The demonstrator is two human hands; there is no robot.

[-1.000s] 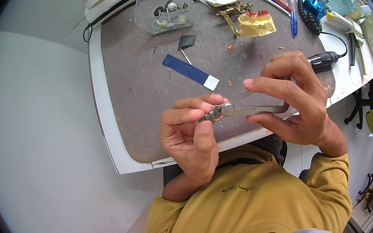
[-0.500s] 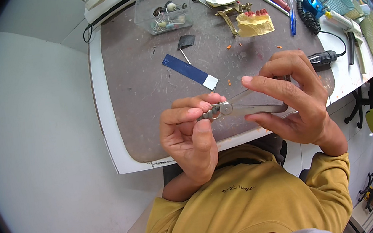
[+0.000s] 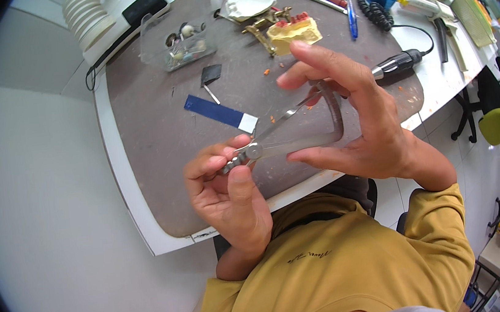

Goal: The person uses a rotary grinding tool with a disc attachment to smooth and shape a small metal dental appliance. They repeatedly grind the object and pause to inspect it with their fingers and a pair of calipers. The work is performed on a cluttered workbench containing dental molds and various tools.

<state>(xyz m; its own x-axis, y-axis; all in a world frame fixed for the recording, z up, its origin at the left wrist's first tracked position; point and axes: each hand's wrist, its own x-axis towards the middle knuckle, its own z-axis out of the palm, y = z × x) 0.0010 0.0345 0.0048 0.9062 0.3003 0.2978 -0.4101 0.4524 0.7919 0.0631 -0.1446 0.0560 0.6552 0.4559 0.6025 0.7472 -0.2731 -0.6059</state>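
My left hand (image 3: pixel 223 190) pinches a small row of grey metal dental crowns (image 3: pixel 230 166) between thumb and fingers. Just beyond the thumb, the round pivot and tips of a metal caliper (image 3: pixel 307 142) meet the crowns; whether the tips touch the metal is hard to see. My right hand (image 3: pixel 365 112) is wrapped around the caliper's wide end, where a curved scale joins its two spread arms. The thumb lies along the near arm, and the index finger is raised and apart from the frame. Some fingers behind the scale are hidden.
On the brown mat (image 3: pixel 150 143) lie a blue and white strip (image 3: pixel 214 112), a black square piece (image 3: pixel 210 75), a yellow model with red teeth (image 3: pixel 295 35) and a white cast (image 3: pixel 251 0). A clear box (image 3: pixel 178 44) holds burs. A corded handpiece (image 3: pixel 397 64) sits right.
The caliper's arms have spread wider apart as my right fingers lifted and opened around it. The view has shifted, so hands and table appear further left. My left hand keeps its pinch.
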